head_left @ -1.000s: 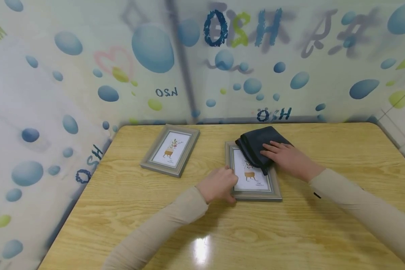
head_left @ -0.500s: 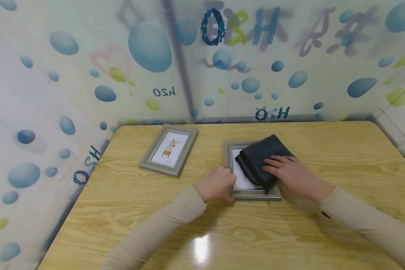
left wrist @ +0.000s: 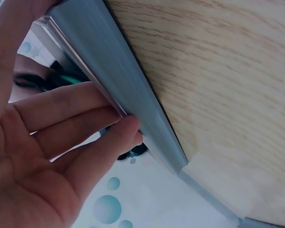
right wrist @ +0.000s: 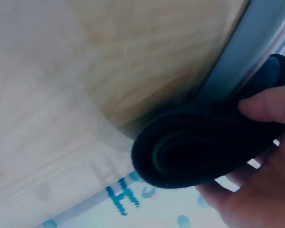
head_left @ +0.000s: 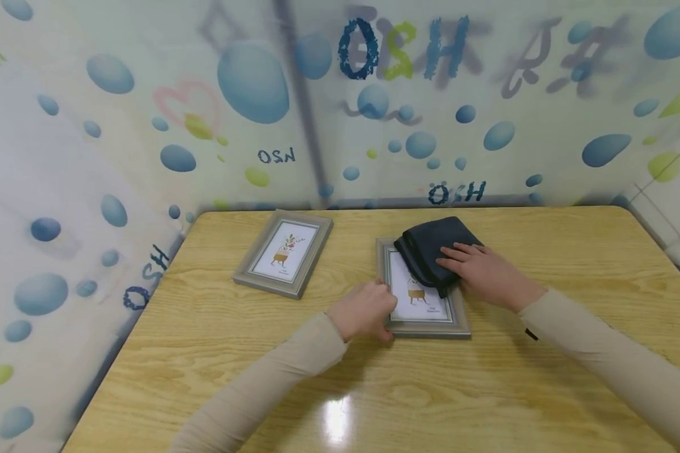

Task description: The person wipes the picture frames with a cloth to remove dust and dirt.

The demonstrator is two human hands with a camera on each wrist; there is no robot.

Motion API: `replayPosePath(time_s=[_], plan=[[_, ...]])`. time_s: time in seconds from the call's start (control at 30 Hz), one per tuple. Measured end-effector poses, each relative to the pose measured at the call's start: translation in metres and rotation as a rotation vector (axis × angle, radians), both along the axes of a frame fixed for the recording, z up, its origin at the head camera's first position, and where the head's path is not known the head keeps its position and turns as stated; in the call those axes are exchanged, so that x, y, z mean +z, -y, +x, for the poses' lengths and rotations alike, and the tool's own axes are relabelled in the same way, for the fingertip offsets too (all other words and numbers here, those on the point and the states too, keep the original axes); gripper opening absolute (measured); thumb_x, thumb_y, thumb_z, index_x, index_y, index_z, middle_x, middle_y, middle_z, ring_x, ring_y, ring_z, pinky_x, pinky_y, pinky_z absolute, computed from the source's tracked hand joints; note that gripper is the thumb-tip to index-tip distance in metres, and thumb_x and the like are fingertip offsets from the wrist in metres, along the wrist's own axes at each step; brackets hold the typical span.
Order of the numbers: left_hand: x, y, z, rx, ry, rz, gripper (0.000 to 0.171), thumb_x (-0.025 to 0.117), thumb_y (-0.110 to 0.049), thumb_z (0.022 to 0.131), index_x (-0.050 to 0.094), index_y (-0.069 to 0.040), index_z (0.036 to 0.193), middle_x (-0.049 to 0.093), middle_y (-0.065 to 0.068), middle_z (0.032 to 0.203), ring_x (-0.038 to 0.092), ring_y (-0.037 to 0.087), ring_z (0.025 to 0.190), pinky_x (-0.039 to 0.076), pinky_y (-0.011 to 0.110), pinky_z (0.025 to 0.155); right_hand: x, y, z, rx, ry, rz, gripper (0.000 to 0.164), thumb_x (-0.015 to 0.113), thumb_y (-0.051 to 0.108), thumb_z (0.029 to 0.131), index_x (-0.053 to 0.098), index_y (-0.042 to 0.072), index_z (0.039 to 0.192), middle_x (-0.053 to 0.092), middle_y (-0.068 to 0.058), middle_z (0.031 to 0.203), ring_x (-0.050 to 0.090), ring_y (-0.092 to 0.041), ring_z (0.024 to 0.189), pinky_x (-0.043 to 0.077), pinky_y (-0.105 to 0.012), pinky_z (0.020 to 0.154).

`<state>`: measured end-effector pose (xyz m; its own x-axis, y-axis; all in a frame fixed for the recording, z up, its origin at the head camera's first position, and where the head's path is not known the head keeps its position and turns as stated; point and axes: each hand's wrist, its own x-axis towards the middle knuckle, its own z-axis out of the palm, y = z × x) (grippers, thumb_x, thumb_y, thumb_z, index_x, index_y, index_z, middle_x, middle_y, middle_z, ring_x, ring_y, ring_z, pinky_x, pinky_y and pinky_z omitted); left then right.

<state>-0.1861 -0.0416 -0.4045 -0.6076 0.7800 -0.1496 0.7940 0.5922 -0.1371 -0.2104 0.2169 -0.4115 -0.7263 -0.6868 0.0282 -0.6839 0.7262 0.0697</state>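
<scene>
Folded dark cloth lies over the far right part of the right picture frame, whose long axis runs near to far. Right hand, nearer to it, holds it from the right, fingers extended on top, thumb against its side; left hand grips the frame's left edge, fingers bent.

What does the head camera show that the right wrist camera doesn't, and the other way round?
Only the head view shows the left hand gripping the edge of the part-covered frame, and the second frame lying apart.

Only the right wrist view shows a greenish line inside the rounded fold of the dark cloth.

Both show the right hand on the cloth, and the wooden table.
</scene>
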Motion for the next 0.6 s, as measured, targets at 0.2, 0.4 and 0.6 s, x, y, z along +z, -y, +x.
replayPosePath(time_s=[0.2,0.4,0.6], plan=[[0.000,0.002,0.001,-0.020,-0.038,0.024,0.041,0.084,-0.051,0.065,0.062,-0.016,0.065,0.060,-0.005,0.070,0.053,0.011,0.069,0.050,0.023,0.058,0.009,0.000,0.049,0.077,0.043,0.017,0.046,0.072,-0.001,0.083,0.062,0.006,0.127,0.054,-0.017,0.134,0.050,-0.041,0.121,0.043,-0.056,0.094],[0.001,0.004,0.000,-0.021,-0.048,0.029,0.042,0.084,-0.051,0.064,0.062,-0.016,0.063,0.062,-0.003,0.073,0.054,0.013,0.070,0.051,0.024,0.059,0.017,0.002,0.077,0.101,0.102,-0.034,0.041,0.073,0.002,0.082,0.066,0.007,0.122,0.058,-0.014,0.129,0.053,-0.039,0.116,0.046,-0.055,0.089],[0.001,0.003,-0.001,-0.023,-0.045,0.008,0.041,0.084,-0.052,0.065,0.065,-0.015,0.067,0.064,-0.002,0.080,0.056,0.014,0.074,0.051,0.024,0.060,0.010,-0.002,0.055,0.062,0.078,-0.086,0.040,0.065,-0.006,0.082,0.067,0.007,0.120,0.058,-0.014,0.130,0.053,-0.037,0.119,0.045,-0.055,0.091]])
